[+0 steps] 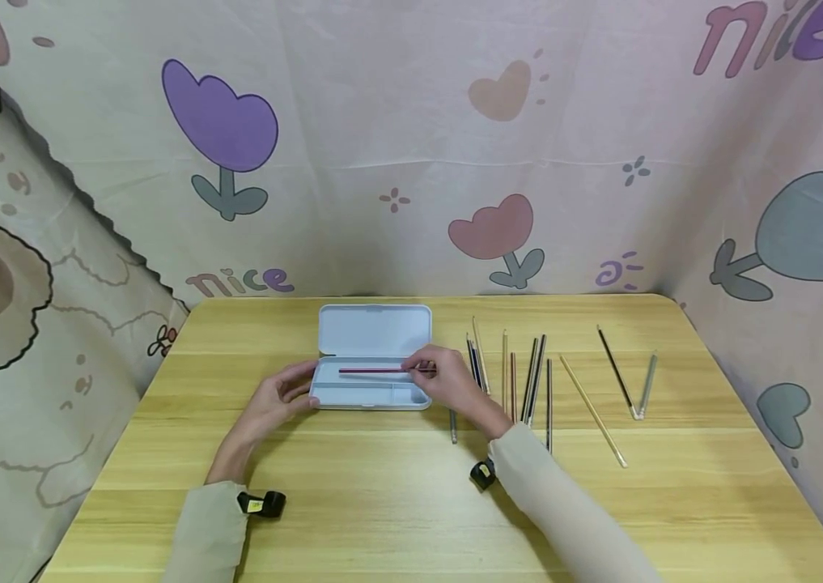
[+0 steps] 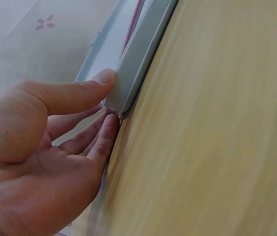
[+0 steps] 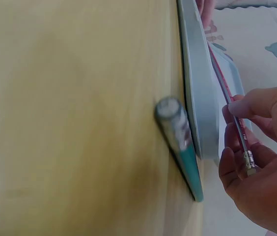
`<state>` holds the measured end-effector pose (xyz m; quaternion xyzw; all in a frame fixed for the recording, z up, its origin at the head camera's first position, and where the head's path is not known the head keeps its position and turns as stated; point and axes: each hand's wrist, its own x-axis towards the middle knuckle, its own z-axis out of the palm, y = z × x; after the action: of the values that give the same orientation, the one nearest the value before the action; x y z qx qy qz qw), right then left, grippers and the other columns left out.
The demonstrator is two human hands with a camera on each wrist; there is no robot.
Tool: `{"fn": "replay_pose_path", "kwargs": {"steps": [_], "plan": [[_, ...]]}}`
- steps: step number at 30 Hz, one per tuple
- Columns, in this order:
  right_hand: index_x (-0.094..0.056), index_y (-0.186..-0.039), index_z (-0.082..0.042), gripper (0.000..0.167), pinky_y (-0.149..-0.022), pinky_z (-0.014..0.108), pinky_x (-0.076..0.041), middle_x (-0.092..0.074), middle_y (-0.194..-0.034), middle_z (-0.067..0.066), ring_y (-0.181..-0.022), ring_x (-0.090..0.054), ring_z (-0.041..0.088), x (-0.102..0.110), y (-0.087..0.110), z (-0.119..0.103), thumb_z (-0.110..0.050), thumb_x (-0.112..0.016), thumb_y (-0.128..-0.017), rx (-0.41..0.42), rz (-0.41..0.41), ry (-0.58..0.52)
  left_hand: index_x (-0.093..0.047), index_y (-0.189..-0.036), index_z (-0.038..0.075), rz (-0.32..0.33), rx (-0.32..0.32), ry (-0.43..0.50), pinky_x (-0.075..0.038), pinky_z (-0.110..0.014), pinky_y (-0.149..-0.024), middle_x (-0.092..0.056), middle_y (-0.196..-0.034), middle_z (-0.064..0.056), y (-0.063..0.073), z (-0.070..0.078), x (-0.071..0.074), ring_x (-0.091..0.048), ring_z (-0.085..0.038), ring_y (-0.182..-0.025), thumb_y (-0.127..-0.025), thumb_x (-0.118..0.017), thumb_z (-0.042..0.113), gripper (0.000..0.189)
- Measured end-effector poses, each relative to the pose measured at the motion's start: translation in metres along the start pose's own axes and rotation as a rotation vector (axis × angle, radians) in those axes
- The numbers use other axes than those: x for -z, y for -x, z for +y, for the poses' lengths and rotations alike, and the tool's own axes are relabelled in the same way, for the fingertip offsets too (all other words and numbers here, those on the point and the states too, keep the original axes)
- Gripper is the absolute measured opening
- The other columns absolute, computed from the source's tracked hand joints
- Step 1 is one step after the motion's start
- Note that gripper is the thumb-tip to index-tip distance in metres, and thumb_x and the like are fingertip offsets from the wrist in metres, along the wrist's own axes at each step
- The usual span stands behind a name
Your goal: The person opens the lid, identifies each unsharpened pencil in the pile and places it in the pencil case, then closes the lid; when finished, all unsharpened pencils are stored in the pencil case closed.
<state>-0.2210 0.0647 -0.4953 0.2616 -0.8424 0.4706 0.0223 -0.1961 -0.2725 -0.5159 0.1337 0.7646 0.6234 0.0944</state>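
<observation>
A pale blue pencil case (image 1: 353,406) lies open on the table, its lid (image 1: 375,330) tipped back toward the wall. At its left end my left hand (image 1: 276,401) holds the case, the thumb (image 2: 96,86) on the side wall and the fingertips (image 2: 110,125) at the bottom corner. My right hand (image 1: 451,380) pinches a dark red pencil (image 1: 371,371) near its eraser end. This pencil points left, lengthwise over the back compartment of the case. In the right wrist view its metal eraser band (image 3: 248,160) shows by the palm.
Several pencils lie spread on the table to the right, among them a yellow pencil (image 1: 593,410) and a black pencil (image 1: 617,371). A green pencil (image 3: 192,172) lies close beside the case's right end. A patterned cloth (image 1: 353,227) hangs behind the table (image 1: 353,502).
</observation>
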Motion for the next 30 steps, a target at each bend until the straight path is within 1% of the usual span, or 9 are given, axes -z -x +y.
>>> {"fn": "replay_pose_path", "kwargs": {"steps": [3,8,10,14,18,23,25,27,30], "plan": [[-0.078,-0.099,-0.001,0.014,-0.074,0.021,-0.06,-0.075,-0.103,0.01,-0.088,-0.07,0.02,-0.004,-0.003,-0.002,0.007,-0.07,-0.091,-0.019,-0.014,0.012,-0.04,-0.151,-0.01,0.003,0.001,-0.006,-0.052,-0.022,-0.102,-0.039,-0.154,-0.032,0.0,0.0,0.0,-0.045,-0.051,-0.135,-0.092,-0.07,-0.009,0.066],[-0.079,-0.097,-0.006,0.012,-0.07,0.022,-0.06,-0.075,-0.098,0.006,-0.083,-0.068,0.015,-0.007,-0.008,-0.003,0.004,-0.073,-0.091,-0.118,-0.018,-0.026,-0.04,-0.152,-0.009,0.005,0.007,-0.005,-0.052,-0.022,-0.101,-0.039,-0.154,-0.031,0.0,-0.001,0.001,-0.045,-0.051,-0.135,-0.092,-0.07,-0.008,0.067],[-0.079,-0.096,-0.006,0.01,-0.068,0.022,-0.06,-0.075,-0.095,0.004,-0.081,-0.067,0.014,-0.008,-0.009,-0.003,0.002,-0.075,-0.091,-0.132,-0.018,-0.032,-0.04,-0.152,-0.009,0.006,0.009,-0.01,-0.053,-0.022,-0.101,-0.039,-0.154,-0.032,0.0,-0.001,0.001,-0.046,-0.05,-0.134,-0.092,-0.07,-0.008,0.067],[-0.079,-0.094,-0.007,0.005,-0.067,0.022,-0.059,-0.074,-0.092,0.001,-0.078,-0.065,0.012,-0.009,-0.011,-0.002,-0.004,-0.077,-0.092,-0.119,-0.031,-0.011,-0.04,-0.152,-0.009,0.008,0.006,-0.014,-0.053,-0.02,-0.099,-0.039,-0.154,-0.031,0.0,-0.001,0.001,-0.046,-0.05,-0.134,-0.092,-0.07,-0.008,0.067],[-0.079,-0.095,-0.008,0.004,-0.064,0.022,-0.058,-0.073,-0.091,0.0,-0.077,-0.065,0.012,-0.01,-0.012,-0.004,-0.006,-0.077,-0.093,-0.116,-0.045,0.007,-0.039,-0.152,-0.009,0.006,-0.002,-0.006,-0.053,-0.02,-0.099,-0.038,-0.155,-0.031,0.001,-0.001,0.001,-0.045,-0.051,-0.135,-0.093,-0.07,-0.008,0.067],[-0.079,-0.096,-0.004,0.007,-0.071,0.02,-0.06,-0.075,-0.096,0.005,-0.084,-0.068,0.013,-0.011,-0.015,-0.007,0.0,-0.074,-0.092,-0.047,-0.086,0.027,-0.04,-0.152,-0.009,0.006,-0.003,-0.003,-0.053,-0.019,-0.099,-0.039,-0.154,-0.032,0.001,0.0,0.001,-0.045,-0.052,-0.134,-0.093,-0.069,-0.008,0.066],[-0.079,-0.096,-0.003,0.007,-0.074,0.02,-0.06,-0.076,-0.096,0.007,-0.085,-0.069,0.014,-0.013,-0.016,-0.007,0.001,-0.074,-0.092,-0.023,-0.09,0.032,-0.04,-0.152,-0.009,0.004,-0.002,-0.001,-0.053,-0.019,-0.099,-0.039,-0.153,-0.032,0.001,0.0,0.0,-0.045,-0.051,-0.134,-0.093,-0.069,-0.008,0.066],[-0.079,-0.094,-0.003,0.006,-0.074,0.019,-0.06,-0.076,-0.095,0.007,-0.085,-0.07,0.014,-0.015,-0.017,-0.006,0.001,-0.075,-0.092,-0.02,-0.086,0.043,-0.04,-0.152,-0.009,0.003,-0.002,-0.002,-0.053,-0.019,-0.099,-0.039,-0.153,-0.032,0.001,0.0,0.0,-0.046,-0.051,-0.133,-0.093,-0.07,-0.008,0.066],[-0.079,-0.093,-0.005,0.006,-0.072,0.019,-0.059,-0.076,-0.093,0.006,-0.083,-0.07,0.013,-0.017,-0.018,-0.005,0.0,-0.076,-0.092,-0.04,-0.084,0.066,-0.04,-0.152,-0.009,0.0,0.003,0.0,-0.053,-0.02,-0.1,-0.039,-0.154,-0.031,0.0,0.0,0.0,-0.046,-0.051,-0.134,-0.093,-0.07,-0.007,0.066]]}}
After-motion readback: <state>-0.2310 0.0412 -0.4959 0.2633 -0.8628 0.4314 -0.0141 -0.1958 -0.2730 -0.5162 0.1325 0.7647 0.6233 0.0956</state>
